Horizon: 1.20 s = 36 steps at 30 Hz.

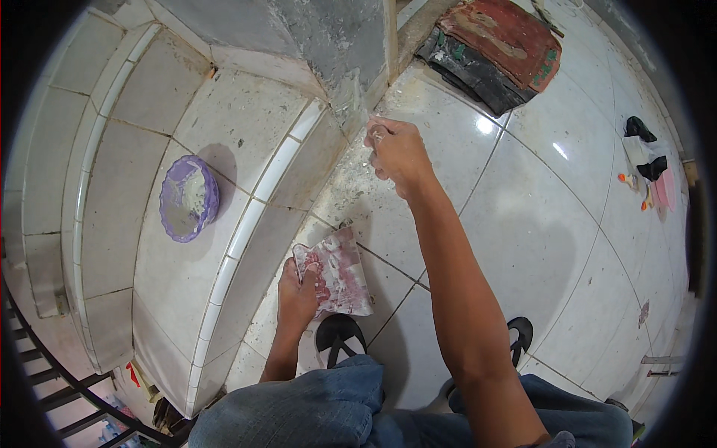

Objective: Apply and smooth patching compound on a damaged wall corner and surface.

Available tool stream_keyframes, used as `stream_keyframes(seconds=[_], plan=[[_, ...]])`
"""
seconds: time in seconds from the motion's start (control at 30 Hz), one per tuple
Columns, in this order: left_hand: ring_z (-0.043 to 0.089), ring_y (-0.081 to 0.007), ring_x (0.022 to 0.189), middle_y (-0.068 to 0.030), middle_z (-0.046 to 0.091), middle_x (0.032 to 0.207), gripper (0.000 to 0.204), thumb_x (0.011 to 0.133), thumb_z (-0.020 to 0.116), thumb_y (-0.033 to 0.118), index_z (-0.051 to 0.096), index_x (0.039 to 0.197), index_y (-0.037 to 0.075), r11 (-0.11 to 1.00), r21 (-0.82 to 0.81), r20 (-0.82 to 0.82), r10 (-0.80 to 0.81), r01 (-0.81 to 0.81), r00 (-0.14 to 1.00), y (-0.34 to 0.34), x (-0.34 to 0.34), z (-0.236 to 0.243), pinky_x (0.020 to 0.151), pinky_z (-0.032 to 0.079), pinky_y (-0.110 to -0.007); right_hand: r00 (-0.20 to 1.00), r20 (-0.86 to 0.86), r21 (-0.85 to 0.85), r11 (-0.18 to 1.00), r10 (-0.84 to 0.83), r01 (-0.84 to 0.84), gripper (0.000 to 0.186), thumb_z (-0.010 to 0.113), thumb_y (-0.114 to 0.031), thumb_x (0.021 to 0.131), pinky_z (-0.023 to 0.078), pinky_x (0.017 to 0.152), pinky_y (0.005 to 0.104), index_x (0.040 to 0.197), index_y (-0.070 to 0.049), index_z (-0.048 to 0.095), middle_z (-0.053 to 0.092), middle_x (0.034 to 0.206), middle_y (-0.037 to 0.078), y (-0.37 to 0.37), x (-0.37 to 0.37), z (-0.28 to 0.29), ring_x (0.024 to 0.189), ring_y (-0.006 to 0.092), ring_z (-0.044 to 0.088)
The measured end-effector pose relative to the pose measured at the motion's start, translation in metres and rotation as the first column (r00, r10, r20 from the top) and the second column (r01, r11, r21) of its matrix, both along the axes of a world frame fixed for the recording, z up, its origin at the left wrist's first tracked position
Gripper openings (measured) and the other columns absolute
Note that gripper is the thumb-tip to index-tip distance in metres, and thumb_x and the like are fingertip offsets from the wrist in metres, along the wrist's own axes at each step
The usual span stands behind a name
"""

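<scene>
My left hand [299, 293] grips the edge of a flat reddish sheet [340, 276] smeared with white paste, held low above the floor by my left foot. Out in front, my right hand [399, 153] is closed close to the foot of the wall corner [347, 93]. Whatever its fingers hold is hard to make out; a pale, thin shape shows just past them against the wall. On the tiled step to the left stands a purple scalloped bowl [212, 201] containing whitish paste.
A worn red and black bag [497, 48] lies on the floor ahead. White-edged tiled steps [224, 269] rise on the left, with a black railing [63, 384] at lower left. Small black, pink and orange items [651, 168] lie far right. White crumbs dot the floor along the step.
</scene>
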<state>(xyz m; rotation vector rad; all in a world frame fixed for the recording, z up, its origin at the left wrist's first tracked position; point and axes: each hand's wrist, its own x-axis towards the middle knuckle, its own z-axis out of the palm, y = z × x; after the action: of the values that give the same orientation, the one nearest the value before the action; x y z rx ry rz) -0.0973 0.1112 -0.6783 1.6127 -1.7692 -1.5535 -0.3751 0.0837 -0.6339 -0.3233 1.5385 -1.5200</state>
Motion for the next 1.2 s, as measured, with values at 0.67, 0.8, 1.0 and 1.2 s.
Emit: stream_keyframes(seconds=[0.67,0.8,1.0,1.2], plan=[[0.053,-0.0091,0.062,-0.0035,0.054,0.077,0.013,0.095,0.05,0.011,0.05,0.102,0.001,0.987,0.14,-0.124,0.096,-0.079,0.988,0.006,-0.016,0.017,0.052,0.049,-0.025,0.954,0.294,-0.141,0.99,0.064,-0.023,0.042,0.051,-0.02,0.097,0.036,0.043,0.0229,0.132,0.003,0.045,0.062,0.09,0.007,0.06,-0.024,0.006,0.053,0.0094,0.046],[0.054,-0.009,0.063,-0.004,0.055,0.079,0.012,0.095,0.051,0.011,0.051,0.102,0.001,1.0,0.016,-0.036,0.013,-0.013,0.999,0.006,-0.02,0.024,0.053,0.049,-0.025,0.97,0.207,-0.048,0.992,0.127,-0.119,0.046,0.051,-0.016,0.096,0.035,0.043,0.0226,0.136,0.004,0.041,0.065,0.092,0.01,0.052,-0.044,-0.001,0.053,0.0104,0.047],[0.055,-0.0094,0.064,-0.0043,0.056,0.079,0.013,0.094,0.052,0.011,0.052,0.102,0.001,0.996,0.075,-0.117,0.062,-0.053,0.991,0.002,-0.006,-0.001,0.053,0.048,-0.026,0.962,0.072,0.043,0.963,0.263,-0.266,0.046,0.05,-0.013,0.095,0.032,0.04,0.0231,0.137,0.004,0.041,0.067,0.099,0.018,0.024,-0.07,0.005,0.052,0.0109,0.047],[0.058,-0.0132,0.071,-0.008,0.06,0.085,0.015,0.093,0.052,0.01,0.053,0.104,-0.001,0.968,0.232,-0.101,0.124,-0.098,0.987,0.002,-0.009,0.011,0.066,0.049,-0.029,0.936,0.099,0.066,0.937,0.337,-0.344,0.04,0.048,-0.012,0.095,0.033,0.039,0.0235,0.131,0.006,0.045,0.068,0.097,0.017,0.013,-0.087,0.0,0.051,0.0112,0.048]])
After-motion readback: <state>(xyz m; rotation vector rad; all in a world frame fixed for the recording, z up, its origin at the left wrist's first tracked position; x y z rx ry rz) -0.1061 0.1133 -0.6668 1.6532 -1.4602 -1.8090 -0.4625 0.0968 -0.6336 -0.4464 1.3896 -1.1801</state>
